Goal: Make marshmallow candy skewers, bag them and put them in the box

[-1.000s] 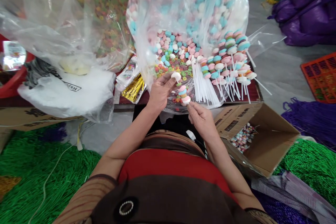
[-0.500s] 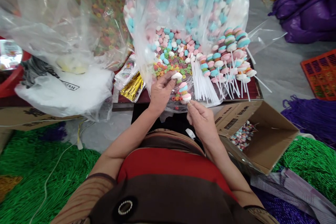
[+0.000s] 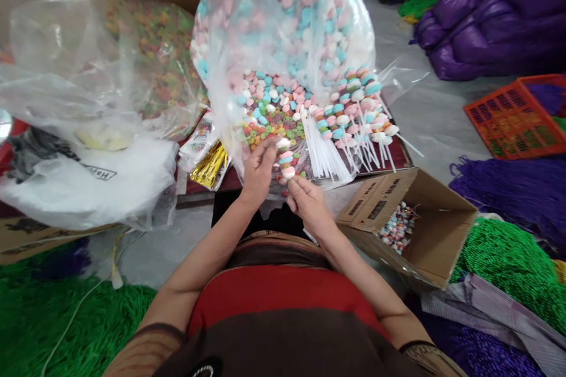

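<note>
On the far left, green strings lie on the floor, and a white bag with black letters lies on the dark red table. Behind it is a clear bag full of little candy rings. Next come shiny gold ties. The left hand has its fingers clamped on the top white puff of a candy stick. The candy stick is held up at the front edge of the table, with pink, blue and white puffs on it. The right hand has its fingers clamped on its bottom end. Behind the hands are loose rings, loose puffs and a big bag of more puffs. To the right are plain white sticks, then a heap of filled sticks. Past them are an open brown box with small colorful things inside, and an orange crate.
</note>
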